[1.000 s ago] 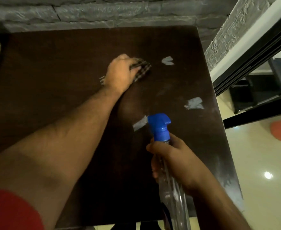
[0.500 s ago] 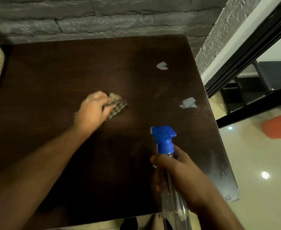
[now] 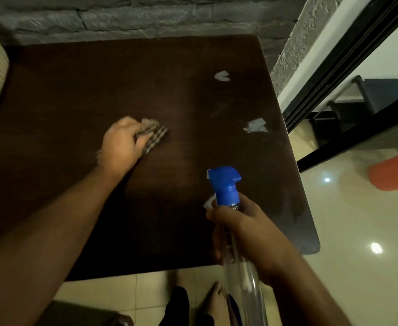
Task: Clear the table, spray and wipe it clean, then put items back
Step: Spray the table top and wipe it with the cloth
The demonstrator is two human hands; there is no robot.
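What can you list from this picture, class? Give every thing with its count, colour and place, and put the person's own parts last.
table: one, dark brown, centre
cloth: one, checked grey, mid-table under left hand
spray bottle: one, clear with blue head, in right hand
pale patches: at least three, whitish, table's right side
stone wall: grey, behind table
orange object: one, floor at right
feet: bare, floor below table
left hand: grips cloth
right hand: holds bottle
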